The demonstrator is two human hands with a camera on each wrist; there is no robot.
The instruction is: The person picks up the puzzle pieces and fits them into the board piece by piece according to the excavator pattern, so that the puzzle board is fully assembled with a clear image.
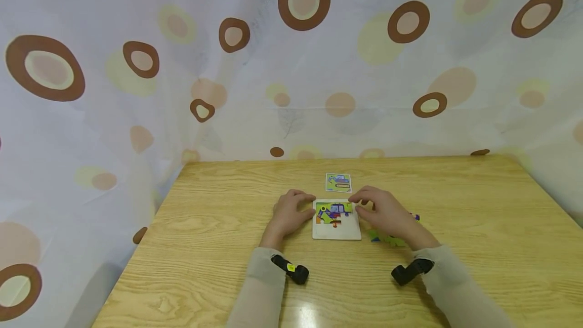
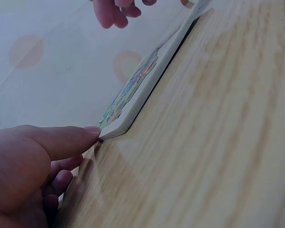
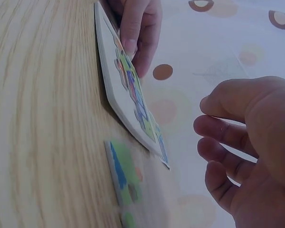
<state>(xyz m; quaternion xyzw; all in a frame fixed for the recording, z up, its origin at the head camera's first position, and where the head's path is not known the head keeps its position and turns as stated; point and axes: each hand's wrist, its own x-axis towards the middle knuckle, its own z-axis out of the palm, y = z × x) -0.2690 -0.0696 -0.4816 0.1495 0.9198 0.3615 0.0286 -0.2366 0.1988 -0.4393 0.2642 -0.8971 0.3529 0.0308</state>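
A pale square puzzle board (image 1: 347,229) lies flat on the table, its upper part filled with colourful puzzle pieces (image 1: 329,212) that show part of an excavator. At the board's left edge my left hand (image 1: 289,215) holds its corner; in the left wrist view the thumb (image 2: 73,141) touches the corner, with the other fingers curled below. Close to the right edge, my right hand (image 1: 384,213) hovers with loosely bent fingers. Nothing shows between its thumb and fingers in the right wrist view, where the hand (image 3: 256,137) is apart from the board.
Beyond the board lies a picture card (image 1: 338,182) of a blue excavator. Loose green pieces (image 1: 392,240) lie below my right hand, and another purple piece (image 1: 415,217) shows behind that wrist. A patterned curtain (image 1: 255,80) hangs along the back of the wooden table (image 1: 205,247).
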